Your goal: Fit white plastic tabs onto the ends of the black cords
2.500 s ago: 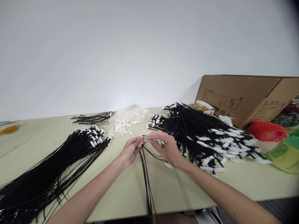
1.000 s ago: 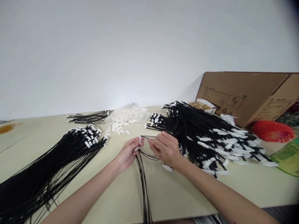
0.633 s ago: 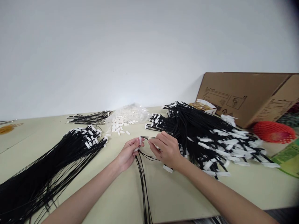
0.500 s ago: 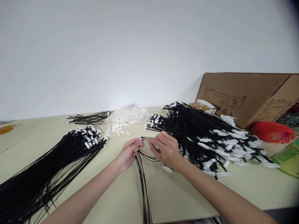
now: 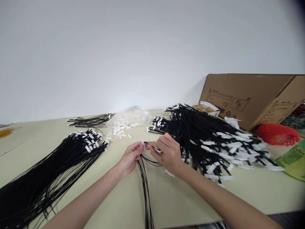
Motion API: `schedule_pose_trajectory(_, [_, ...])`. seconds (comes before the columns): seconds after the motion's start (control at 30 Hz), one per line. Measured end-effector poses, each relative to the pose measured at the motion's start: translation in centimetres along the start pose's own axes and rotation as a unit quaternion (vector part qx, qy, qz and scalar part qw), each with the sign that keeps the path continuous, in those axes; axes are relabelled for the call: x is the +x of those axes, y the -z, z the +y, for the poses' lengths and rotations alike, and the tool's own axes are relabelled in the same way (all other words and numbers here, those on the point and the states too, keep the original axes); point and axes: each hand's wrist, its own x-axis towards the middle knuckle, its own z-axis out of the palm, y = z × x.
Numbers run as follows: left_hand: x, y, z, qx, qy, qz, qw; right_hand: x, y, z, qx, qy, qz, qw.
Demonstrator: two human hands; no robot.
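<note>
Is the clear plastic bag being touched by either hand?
No, the clear plastic bag lies beyond the left hand and right hand, with table visible between.

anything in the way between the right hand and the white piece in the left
Nothing visible blocks it: only thin black wires, seemingly pinched by the right hand, span the gap to the white piece in the left hand. The clear plastic bag lies beyond, off that line.

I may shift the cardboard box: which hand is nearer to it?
Right: the right hand is left of the cardboard box and nearer the camera, with black cables between; the left hand is farther left.
</note>
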Motion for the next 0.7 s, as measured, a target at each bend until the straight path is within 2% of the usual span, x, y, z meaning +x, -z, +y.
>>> schedule_pose_trajectory(0.17, [-0.09, -0.22, 0.11, 0.007, 0.001, 0.008, 1.0, 0.26, 0.22, -0.38, 0.041, -0.051, -0.008, 0.998])
schedule_pose_trajectory(0.43, [-0.05, -0.15, -0.13, 0.019, -0.012, 0.031, 0.999, 0.36, 0.25, -0.51, 0.071, -0.096, -0.017, 0.993])
schedule_pose_trajectory(0.7, [-0.19, -0.1, 0.15, 0.032, -0.01, 0.022, 0.999, 0.12, 0.18, -0.19, 0.101, -0.085, -0.026, 0.991])
